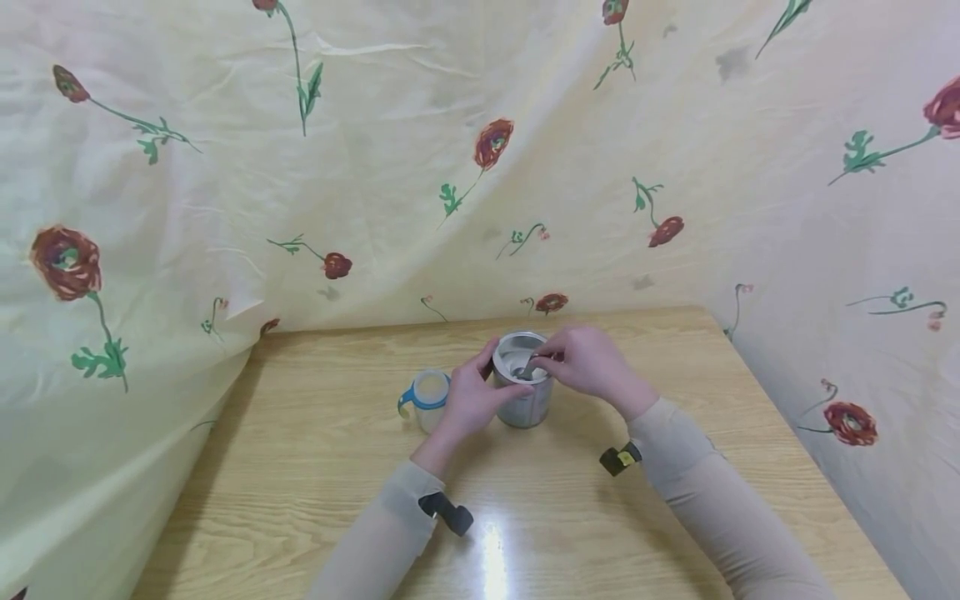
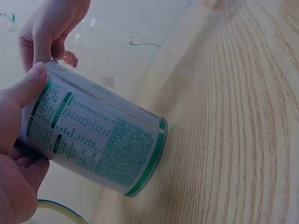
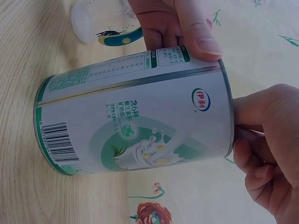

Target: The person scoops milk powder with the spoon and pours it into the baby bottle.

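Observation:
A milk powder tin (image 1: 523,406) stands open-topped on the wooden table, with a green and white printed label in both wrist views. My left hand (image 1: 471,398) grips its left side near the rim, thumb in front. At the mouth of the tin, my right hand (image 1: 588,364) pinches the handle of a grey spoon (image 1: 528,367), whose lower end reaches inside. Pale matter shows within, though how full the tin is I cannot tell. Just left of my left hand is a clear cup (image 1: 430,390) with a blue rim and handle.
The wooden table (image 1: 300,492) ends at a flowered cloth (image 1: 390,183) hanging behind it and along both sides. Small dark wrist cameras (image 1: 455,517) are strapped to both sleeves.

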`<state>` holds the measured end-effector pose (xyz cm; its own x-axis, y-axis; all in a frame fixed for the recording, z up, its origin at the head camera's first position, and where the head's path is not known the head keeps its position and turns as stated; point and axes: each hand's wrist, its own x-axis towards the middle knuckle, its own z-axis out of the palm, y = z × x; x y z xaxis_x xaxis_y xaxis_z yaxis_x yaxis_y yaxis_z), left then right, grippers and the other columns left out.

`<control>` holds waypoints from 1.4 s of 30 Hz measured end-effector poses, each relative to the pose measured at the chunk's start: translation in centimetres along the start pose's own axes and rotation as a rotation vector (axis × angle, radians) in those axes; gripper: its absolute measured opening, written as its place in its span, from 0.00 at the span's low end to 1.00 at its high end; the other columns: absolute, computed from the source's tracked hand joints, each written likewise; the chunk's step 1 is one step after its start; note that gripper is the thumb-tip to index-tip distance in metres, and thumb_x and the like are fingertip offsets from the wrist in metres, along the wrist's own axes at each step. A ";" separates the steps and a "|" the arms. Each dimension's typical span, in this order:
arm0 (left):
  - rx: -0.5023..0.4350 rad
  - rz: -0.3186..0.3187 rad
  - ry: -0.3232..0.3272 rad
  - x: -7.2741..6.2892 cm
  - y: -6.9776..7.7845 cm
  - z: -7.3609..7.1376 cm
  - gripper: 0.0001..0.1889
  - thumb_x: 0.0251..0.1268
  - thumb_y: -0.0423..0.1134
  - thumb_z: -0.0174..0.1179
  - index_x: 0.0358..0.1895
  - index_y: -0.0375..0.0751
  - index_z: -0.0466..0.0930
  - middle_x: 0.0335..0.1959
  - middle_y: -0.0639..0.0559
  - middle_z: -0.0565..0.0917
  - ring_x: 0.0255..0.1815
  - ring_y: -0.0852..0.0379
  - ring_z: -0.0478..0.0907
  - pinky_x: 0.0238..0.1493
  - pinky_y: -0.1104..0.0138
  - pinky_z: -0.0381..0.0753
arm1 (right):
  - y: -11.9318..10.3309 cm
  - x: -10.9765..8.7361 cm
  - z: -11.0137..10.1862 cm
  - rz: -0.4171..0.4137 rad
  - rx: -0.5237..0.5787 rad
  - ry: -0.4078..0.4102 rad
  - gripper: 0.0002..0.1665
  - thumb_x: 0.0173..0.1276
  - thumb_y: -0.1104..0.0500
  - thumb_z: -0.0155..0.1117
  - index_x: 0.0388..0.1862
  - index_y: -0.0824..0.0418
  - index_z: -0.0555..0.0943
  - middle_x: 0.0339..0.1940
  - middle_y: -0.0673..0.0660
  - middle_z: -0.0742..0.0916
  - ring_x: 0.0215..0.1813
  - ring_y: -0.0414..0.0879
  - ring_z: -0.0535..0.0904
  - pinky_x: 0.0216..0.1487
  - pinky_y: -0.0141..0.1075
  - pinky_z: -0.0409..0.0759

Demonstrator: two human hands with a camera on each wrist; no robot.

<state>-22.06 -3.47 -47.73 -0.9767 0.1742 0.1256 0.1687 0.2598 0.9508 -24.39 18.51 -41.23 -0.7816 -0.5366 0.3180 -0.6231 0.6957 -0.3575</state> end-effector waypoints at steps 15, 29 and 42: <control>-0.004 0.010 -0.007 -0.2 0.0 0.4 0.55 0.54 0.51 0.84 0.83 0.38 0.64 0.80 0.43 0.69 0.78 0.44 0.70 0.74 0.54 0.75 | 0.2 -1.0 0.3 0.091 0.169 0.047 0.04 0.71 0.59 0.77 0.41 0.57 0.95 0.36 0.48 0.93 0.32 0.39 0.84 0.34 0.37 0.86; -0.022 0.017 -0.012 -0.1 -0.4 0.3 0.56 0.54 0.49 0.85 0.82 0.34 0.63 0.80 0.40 0.69 0.79 0.43 0.69 0.76 0.55 0.73 | 1.7 -2.9 0.3 0.536 0.613 0.213 0.17 0.75 0.50 0.72 0.49 0.63 0.92 0.43 0.57 0.94 0.52 0.53 0.88 0.64 0.54 0.80; -0.014 0.011 0.016 -0.2 -0.2 0.2 0.55 0.54 0.48 0.85 0.83 0.36 0.63 0.80 0.41 0.69 0.79 0.44 0.69 0.76 0.56 0.73 | 2.6 -4.6 2.4 0.702 0.843 0.362 0.30 0.77 0.45 0.71 0.62 0.68 0.86 0.41 0.43 0.93 0.52 0.48 0.78 0.53 0.39 0.76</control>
<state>-21.88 -3.35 -47.98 -0.9768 0.1615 0.1410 0.1780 0.2447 0.9531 -22.42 21.61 -45.77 -0.9944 0.1057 0.0017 0.0168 0.1739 -0.9846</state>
